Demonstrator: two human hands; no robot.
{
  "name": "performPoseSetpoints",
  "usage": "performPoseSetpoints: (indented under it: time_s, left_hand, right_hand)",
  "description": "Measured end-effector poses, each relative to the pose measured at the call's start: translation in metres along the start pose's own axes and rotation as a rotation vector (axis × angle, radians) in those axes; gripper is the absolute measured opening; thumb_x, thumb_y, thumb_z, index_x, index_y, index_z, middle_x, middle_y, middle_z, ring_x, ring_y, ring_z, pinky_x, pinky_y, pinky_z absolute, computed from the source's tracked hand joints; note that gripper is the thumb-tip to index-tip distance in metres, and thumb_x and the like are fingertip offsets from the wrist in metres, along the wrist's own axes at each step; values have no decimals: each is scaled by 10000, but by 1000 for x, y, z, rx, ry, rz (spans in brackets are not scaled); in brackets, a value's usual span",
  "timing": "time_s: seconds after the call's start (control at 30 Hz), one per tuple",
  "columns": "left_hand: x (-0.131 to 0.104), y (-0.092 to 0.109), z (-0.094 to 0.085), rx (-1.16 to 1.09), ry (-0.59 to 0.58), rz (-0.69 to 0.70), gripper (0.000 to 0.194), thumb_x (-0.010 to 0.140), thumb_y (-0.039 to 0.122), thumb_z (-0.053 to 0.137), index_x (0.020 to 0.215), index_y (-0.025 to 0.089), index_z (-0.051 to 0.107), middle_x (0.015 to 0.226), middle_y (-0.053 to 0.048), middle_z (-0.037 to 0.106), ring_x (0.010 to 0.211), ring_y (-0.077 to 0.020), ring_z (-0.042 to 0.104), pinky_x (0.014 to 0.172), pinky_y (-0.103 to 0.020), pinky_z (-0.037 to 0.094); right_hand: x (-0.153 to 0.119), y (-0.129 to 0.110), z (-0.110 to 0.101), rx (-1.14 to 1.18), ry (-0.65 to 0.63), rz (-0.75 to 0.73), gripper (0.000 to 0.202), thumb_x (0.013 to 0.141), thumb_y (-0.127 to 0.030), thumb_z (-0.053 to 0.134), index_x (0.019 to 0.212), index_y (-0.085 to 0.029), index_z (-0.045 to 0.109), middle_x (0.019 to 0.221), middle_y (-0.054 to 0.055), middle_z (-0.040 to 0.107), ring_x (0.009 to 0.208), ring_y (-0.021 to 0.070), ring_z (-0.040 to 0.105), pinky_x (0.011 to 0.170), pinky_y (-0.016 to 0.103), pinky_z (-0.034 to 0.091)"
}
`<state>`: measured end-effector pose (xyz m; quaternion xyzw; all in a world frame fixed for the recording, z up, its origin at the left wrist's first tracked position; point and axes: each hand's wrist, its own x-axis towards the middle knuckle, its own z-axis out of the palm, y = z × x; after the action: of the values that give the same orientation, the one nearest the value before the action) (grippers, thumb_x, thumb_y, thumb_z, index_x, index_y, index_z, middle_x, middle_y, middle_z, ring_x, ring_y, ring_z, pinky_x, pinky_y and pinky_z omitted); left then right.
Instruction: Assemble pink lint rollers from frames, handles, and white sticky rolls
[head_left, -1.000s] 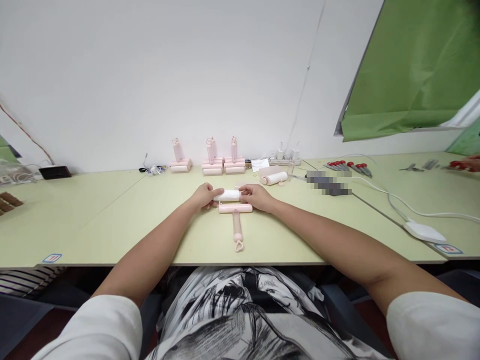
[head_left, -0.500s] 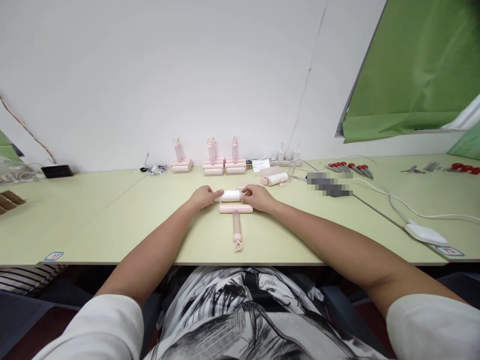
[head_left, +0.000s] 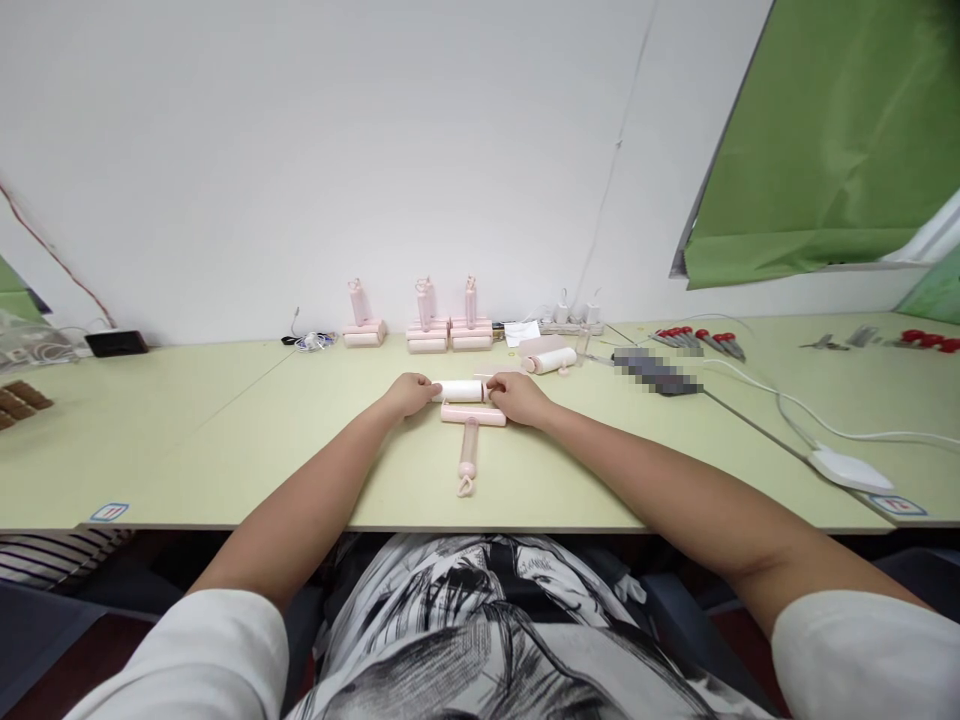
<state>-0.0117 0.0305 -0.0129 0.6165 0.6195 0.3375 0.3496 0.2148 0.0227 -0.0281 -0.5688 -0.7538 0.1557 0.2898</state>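
Observation:
A white lint roller refill roll [head_left: 460, 391] lies crosswise between my hands, with a dark-rimmed pink end on its right. My left hand [head_left: 411, 394] is closed round its left end, thumb along the top. At the right end, my right hand [head_left: 517, 397] pinches the pink end piece; some fingertips are hidden. Just nearer to me is a pink T-shaped lint roller handle [head_left: 469, 445], its crossbar beside the roll and its heart-shaped loop toward me. Whether roll and handle are joined I cannot tell. A flat pale pink piece [head_left: 501, 370] lies just behind the roll.
Several finished-looking pink lint rollers [head_left: 427, 335] stand along the wall. Another white roll with pink parts [head_left: 553, 360] lies back right, before a power strip [head_left: 571, 326]. Further right are a blurred dark object [head_left: 656, 371], red-and-grey tools [head_left: 720, 344], cables and a white device [head_left: 851, 467].
The handle's loop end has swung slightly left and its crossbar has tilted. The roll has shifted a little, exposing a dark rim at its right end. Both hands stay on it.

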Motion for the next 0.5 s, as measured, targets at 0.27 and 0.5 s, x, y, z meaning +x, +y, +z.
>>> performPoseSetpoints:
  time_s: [0.27,0.5]
  left_hand:
    - [-7,9,-6,-167,-76,-17,302,721,270,727,568,173,485,499,32,446,439,-68,344,435,-206,255]
    - [-5,8,-4,-216,-55,6,281,719,264,731,590,167,501,524,26,504,475,-70,412,468,-191,297]
  right_hand:
    - [0,4,1,43,21,24,295,798,-108,530,1018,-166,717,1051,98,717,932,220,617,769,281,431]
    - [-3,1,-1,108,-4,13,237,751,-111,549,882,-193,729,906,48,721,814,193,606,693,266,417]
